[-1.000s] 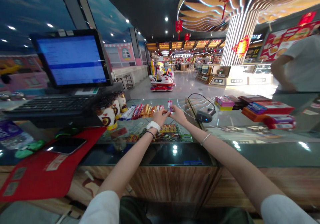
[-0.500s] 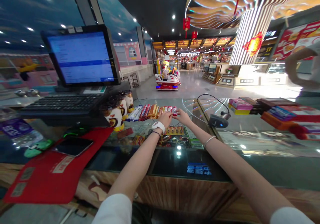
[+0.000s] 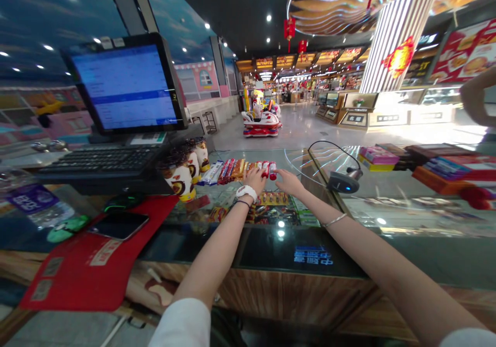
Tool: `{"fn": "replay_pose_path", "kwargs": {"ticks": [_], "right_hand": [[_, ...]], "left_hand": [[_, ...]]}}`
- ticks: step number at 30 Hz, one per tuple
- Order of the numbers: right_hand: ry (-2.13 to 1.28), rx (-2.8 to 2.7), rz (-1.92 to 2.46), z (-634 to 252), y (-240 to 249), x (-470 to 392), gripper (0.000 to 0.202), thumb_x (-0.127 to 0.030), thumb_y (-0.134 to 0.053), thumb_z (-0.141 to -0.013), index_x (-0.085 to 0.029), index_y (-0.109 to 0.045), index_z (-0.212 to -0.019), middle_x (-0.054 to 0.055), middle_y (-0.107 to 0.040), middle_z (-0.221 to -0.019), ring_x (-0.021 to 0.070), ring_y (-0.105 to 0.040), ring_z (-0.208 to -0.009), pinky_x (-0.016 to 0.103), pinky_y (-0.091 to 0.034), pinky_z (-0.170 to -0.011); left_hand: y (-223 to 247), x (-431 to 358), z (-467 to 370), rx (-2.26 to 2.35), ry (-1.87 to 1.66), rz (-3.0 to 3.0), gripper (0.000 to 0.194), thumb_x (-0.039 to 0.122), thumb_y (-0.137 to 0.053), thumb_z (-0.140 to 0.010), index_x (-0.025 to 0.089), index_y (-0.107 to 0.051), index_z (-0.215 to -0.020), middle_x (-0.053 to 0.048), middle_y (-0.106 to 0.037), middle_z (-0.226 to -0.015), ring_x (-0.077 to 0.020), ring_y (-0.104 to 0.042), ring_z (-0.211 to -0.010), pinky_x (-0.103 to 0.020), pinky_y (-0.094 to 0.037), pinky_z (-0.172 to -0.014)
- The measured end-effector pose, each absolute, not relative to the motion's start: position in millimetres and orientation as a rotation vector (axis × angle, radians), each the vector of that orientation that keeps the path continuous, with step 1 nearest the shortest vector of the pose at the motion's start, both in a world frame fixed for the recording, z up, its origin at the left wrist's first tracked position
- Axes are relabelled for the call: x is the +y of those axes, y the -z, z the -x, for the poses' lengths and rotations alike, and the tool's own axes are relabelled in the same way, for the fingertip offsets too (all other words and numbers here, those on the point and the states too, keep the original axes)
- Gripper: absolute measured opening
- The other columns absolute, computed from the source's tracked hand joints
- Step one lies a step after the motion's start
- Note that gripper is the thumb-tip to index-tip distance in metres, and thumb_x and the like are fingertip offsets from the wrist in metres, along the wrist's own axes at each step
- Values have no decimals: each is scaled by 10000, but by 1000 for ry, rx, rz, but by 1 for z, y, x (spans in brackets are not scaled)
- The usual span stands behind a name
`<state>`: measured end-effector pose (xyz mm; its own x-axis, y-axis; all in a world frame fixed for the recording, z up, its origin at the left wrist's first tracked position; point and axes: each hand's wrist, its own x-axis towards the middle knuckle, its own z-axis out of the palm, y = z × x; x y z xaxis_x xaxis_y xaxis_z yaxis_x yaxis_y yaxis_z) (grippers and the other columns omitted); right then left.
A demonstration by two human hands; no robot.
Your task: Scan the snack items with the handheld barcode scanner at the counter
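A row of wrapped snack bars (image 3: 225,171) lies on the glass counter (image 3: 228,194), running from blue-and-white wrappers through red and orange ones. At its right end are small red-and-white packets (image 3: 273,170), set side by side. My left hand (image 3: 254,180), with a white watch on its wrist, rests over the right part of the row, fingers spread on the packets. My right hand (image 3: 290,183) is just right of the last packet, its index finger stretched toward or touching it; contact is hard to make out. Nothing shows in its grasp.
A monitor (image 3: 126,86) and keyboard (image 3: 103,162) stand at left, with patterned cups (image 3: 180,181) beside them. A phone (image 3: 120,225) lies on a red mat (image 3: 89,269). To the right are a scanner (image 3: 344,181) on a cable and stacked boxes (image 3: 445,168). A person's arm (image 3: 478,99) shows far right.
My right fingers have come away from the red packet they pinched, and it now lies at the row's right end. My left hand stays over the row, fingers more spread.
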<state>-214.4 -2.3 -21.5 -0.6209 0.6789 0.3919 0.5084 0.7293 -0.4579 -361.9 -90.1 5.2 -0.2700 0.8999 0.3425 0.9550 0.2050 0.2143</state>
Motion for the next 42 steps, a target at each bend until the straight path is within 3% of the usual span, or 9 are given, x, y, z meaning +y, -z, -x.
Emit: {"fn": "replay_pose_path", "kwargs": {"ticks": [9, 27, 42], "right_hand": [[-412, -2442, 867, 219, 24, 2, 602, -154, -566, -844, -223, -511, -1439, 76, -566, -1457, 261, -540, -1335, 410, -404, -1140], [-382, -2455, 855, 211, 18, -8, 657, -169, -576, -849, -174, -434, -1490, 139, -454, -1542, 285, -434, -1425, 486, -350, -1173], [-64, -2405, 782, 73, -18, -46, 702, -227, -559, -852, -217, -376, -1529, 86, -380, -1595, 295, -365, -1464, 528, -295, -1199]], "left_hand": [[-3, -91, 362, -2328, 548, 1819, 435, 290, -506, -942, 277, -589, -1369, -81, -524, -1495, -281, -433, -1412, -540, -144, -1250], [-14, -105, 354, -2323, 504, 1809, 519, 295, -481, -943, 285, -491, -1462, -63, -428, -1571, -304, -324, -1482, -576, -157, -1237], [-38, -129, 248, -1944, 461, 2054, 512, 322, -464, -970, 295, -451, -1482, -36, -383, -1599, -294, -257, -1511, -566, -107, -1251]]}}
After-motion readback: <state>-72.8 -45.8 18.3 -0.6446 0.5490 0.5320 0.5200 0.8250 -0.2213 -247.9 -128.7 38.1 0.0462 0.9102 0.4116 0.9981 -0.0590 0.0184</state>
